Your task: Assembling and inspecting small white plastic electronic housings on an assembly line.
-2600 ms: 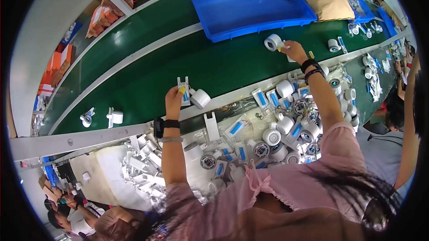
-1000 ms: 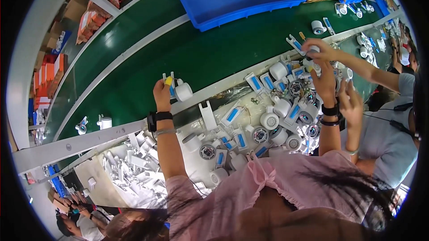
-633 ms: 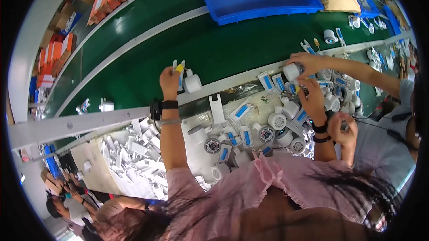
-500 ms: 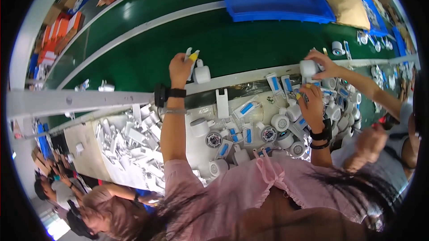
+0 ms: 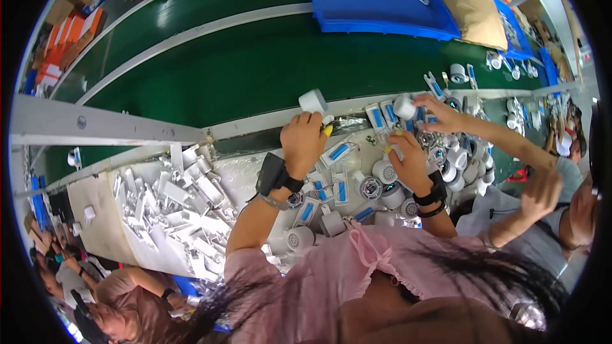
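Observation:
My left hand (image 5: 303, 143) is closed around a white round-headed plastic piece, like a small handheld fan housing (image 5: 312, 102). Its cup-shaped head points away from me, above the front rail of the green belt; the rest is hidden behind my fingers. My right hand (image 5: 409, 160) hovers over the bench with fingers bent and apart, yellow covers on the fingertips, and nothing visible between them. Below it lie white fan heads with grilles (image 5: 384, 170) and open handles with blue inserts (image 5: 338, 151). Another person's hand (image 5: 440, 114) reaches from the right to a white cup-shaped head (image 5: 404, 107).
A heap of white plastic shells (image 5: 178, 197) covers the bench at left. Beyond the rail runs a green belt (image 5: 210, 70) carrying a blue tray (image 5: 382, 6) and a brown sack (image 5: 468, 0). A metal beam (image 5: 102, 121) crosses at left. Co-workers sit on both sides.
My left hand has come back from over the belt, rightward and nearer me, with the white piece. My right hand has shifted left. The co-worker's hand and white head have also moved left.

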{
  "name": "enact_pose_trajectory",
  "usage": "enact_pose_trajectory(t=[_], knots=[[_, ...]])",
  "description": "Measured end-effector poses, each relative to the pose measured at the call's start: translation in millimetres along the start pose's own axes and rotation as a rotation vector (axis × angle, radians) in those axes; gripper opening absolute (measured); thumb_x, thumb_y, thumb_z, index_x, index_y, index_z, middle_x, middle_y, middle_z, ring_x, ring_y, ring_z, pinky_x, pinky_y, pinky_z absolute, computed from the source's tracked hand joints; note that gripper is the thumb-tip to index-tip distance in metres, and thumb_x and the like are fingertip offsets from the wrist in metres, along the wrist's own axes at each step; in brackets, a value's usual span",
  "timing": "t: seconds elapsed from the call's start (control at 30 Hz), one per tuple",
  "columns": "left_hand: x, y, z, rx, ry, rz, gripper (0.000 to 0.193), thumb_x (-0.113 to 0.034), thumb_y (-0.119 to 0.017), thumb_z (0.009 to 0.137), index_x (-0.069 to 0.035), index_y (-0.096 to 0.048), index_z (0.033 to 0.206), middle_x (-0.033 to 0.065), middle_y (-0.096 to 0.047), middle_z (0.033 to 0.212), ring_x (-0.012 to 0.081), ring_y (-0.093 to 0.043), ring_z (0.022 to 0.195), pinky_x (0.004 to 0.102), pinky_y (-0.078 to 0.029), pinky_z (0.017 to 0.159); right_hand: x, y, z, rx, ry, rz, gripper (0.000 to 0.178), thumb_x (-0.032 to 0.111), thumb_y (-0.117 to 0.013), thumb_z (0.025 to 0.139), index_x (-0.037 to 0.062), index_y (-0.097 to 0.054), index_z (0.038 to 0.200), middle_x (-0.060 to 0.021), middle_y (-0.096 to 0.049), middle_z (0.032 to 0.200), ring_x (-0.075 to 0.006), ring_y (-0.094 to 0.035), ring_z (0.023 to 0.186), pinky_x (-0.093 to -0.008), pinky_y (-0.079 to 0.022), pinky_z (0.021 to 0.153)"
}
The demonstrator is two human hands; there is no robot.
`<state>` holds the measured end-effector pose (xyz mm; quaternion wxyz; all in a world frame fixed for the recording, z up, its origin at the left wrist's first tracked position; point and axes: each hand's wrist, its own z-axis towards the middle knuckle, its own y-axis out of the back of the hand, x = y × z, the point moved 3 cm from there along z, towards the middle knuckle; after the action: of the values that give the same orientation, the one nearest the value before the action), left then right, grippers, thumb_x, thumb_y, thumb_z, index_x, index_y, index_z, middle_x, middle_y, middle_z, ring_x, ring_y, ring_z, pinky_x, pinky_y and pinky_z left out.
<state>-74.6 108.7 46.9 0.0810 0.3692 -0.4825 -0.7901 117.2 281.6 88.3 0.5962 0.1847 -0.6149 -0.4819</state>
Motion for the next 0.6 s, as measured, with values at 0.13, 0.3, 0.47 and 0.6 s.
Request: enact_pose_trajectory(t=[0.13, 0.3, 0.47, 0.6], knots=[[0.9, -6.0, -10.1, 0.042, -0.019, -0.065, 0.029, -0.017, -0.071, 0.07, -0.008, -0.061, 0.097, 0.0101, -0.062, 0.09, 0.0314, -0.06, 0.084, 0.0423, -0.049, 0.067, 3.3, -3.1, -3.3, 0.044, 0.042, 0.031, 0.025, 0.0, -0.063, 0.075, 0.003, -0.061, 0.1, -0.0157, -0.06, 0.103, -0.0367, -0.06, 0.094, -0.0425, -0.049, 0.081], [52.9, -22.4, -4.7, 0.073, 0.274, -0.389, 0.025, -0.019, -0.072, 0.078, -0.005, -0.064, 0.097, 0.0084, -0.063, 0.081, 0.022, -0.06, 0.072, 0.0331, -0.047, 0.063, 0.3, -7.7, -8.9, 0.047, 0.104, 0.031, 0.029, 0.005, -0.066, 0.072, 0.0068, -0.062, 0.101, -0.012, -0.06, 0.101, -0.0333, -0.06, 0.088, -0.0413, -0.048, 0.071], [92.3, -37.4, 12.3, 0.189, 0.511, -0.859, 0.016, -0.01, -0.064, 0.088, 0.0, -0.063, 0.1, 0.0004, -0.065, 0.086, 0.0055, -0.057, 0.076, 0.0212, -0.044, 0.062, -6.9, -8.3, -13.1, 0.072, 0.047, 0.082, 0.026, 0.002, -0.064, 0.074, 0.0053, -0.06, 0.1, -0.0148, -0.059, 0.104, -0.0355, -0.059, 0.089, -0.0411, -0.049, 0.076], [102.8, -34.5, 21.1, 0.093, 0.647, -0.951, 0.017, -0.014, -0.063, 0.089, -0.001, -0.064, 0.1, -0.0007, -0.064, 0.082, 0.0061, -0.056, 0.068, 0.0207, -0.042, 0.058, -8.1, -6.4, -14.4, 0.052, 0.061, 0.061, 0.025, 0.003, -0.064, 0.075, 0.0073, -0.061, 0.1, -0.0114, -0.06, 0.107, -0.0335, -0.059, 0.089, -0.0406, -0.048, 0.075]])
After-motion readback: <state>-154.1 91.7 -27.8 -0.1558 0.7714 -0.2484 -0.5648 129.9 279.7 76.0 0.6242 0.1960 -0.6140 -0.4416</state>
